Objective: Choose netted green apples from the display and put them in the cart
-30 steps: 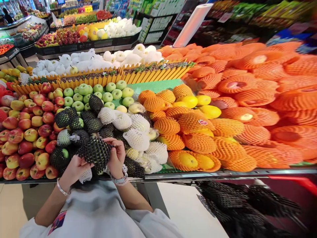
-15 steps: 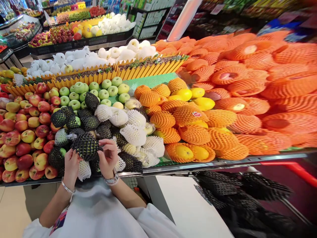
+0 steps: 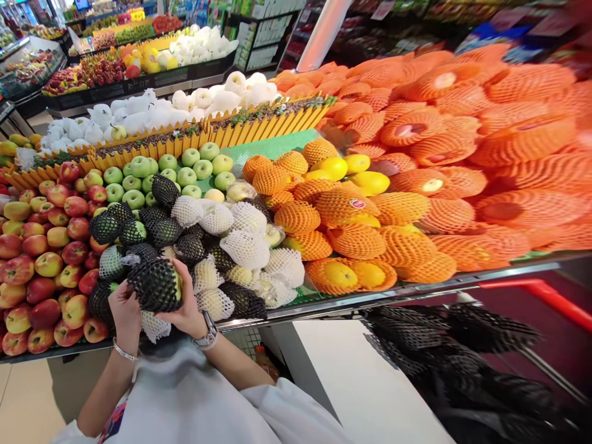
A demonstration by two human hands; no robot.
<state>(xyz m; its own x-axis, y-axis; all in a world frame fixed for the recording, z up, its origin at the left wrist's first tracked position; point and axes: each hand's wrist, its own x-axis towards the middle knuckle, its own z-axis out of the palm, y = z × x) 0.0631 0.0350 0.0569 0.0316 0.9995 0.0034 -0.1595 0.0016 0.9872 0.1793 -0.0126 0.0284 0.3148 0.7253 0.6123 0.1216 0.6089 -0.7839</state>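
In the head view, a held fruit point(image 3: 176, 287) wrapped in a black net point(image 3: 148, 285) is kept up between both hands, above the near edge of the display. By the left hand point(image 3: 126, 311), the net's left side is pinched with bent fingertips; what is caught between them is partly hidden. By the right hand point(image 3: 185, 305), the fruit's right side is cupped, with the fingers curved around it and the thumb below. A bracelet point(image 3: 124, 351) is worn on the left wrist and a watch point(image 3: 209, 333) on the right.

Left of the held fruit, red and yellow apples point(image 3: 49, 264) are heaped. Behind it, more black-netted fruit point(image 3: 165, 231) is piled, with green apples point(image 3: 140, 166) farther back and a yellow picket border point(image 3: 185, 143) beyond them. To its right, white-netted fruit point(image 3: 245, 248) is gathered, followed by orange-netted fruit point(image 3: 356, 240); bare yellow fruit point(image 3: 370, 183) is set among the latter. Farther right, large red-orange netted fruit point(image 3: 527, 148) is stacked. Well to the lower right of the held fruit, loose black nets point(image 3: 462, 370) are seen beside a white surface point(image 3: 342, 364).
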